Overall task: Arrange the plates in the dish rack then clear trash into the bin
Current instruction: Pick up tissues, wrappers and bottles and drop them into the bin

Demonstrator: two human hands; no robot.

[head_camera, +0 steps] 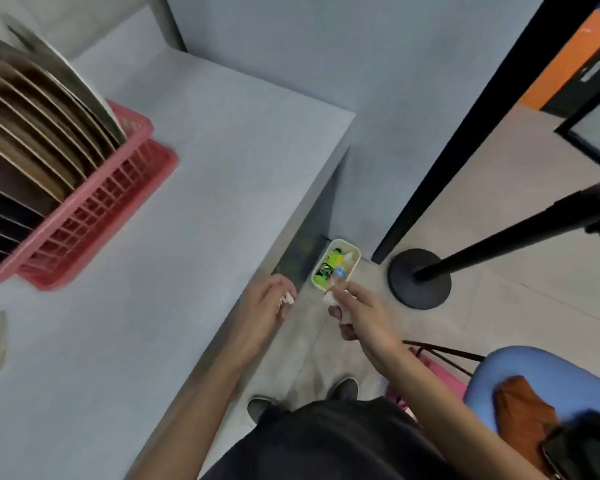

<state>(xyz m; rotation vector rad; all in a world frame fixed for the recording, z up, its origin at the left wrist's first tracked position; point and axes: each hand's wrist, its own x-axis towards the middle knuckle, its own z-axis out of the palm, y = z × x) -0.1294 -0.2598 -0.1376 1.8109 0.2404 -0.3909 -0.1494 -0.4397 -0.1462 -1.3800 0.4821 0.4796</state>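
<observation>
**Both hands on paper trash, short of the bin [350, 252]**

Gripping a crumpled white paper wad [287, 299] in the left hand [262, 308], fingers curled round it, right at the table's [187, 202] right edge, near its front end. Pinching a second white paper scrap [330, 298] in the right hand [364, 317], thumb and fingers closed on it, off the table and above the floor [499, 202], just short of the bin's near end.

Bin down on the floor, open-topped, tight against the foot of the table's right side, close to the wall. Already inside: a green bottle [330, 264], something blue-capped, some white bits.

Tight on the right: round black stand base [420, 280] just beside the bin, black door frame [465, 140] rising behind it. Only a narrow floor strip between table side and stand base. Blue chair [534, 372] close under the right forearm.

Well apart, at the table's left edge: pink dish rack [101, 202], plates [32, 133] standing on edge in a packed row. Wide stretch of grey top between rack and right edge. Pale flat item at the left edge nearer the front, too blurred to name.
</observation>
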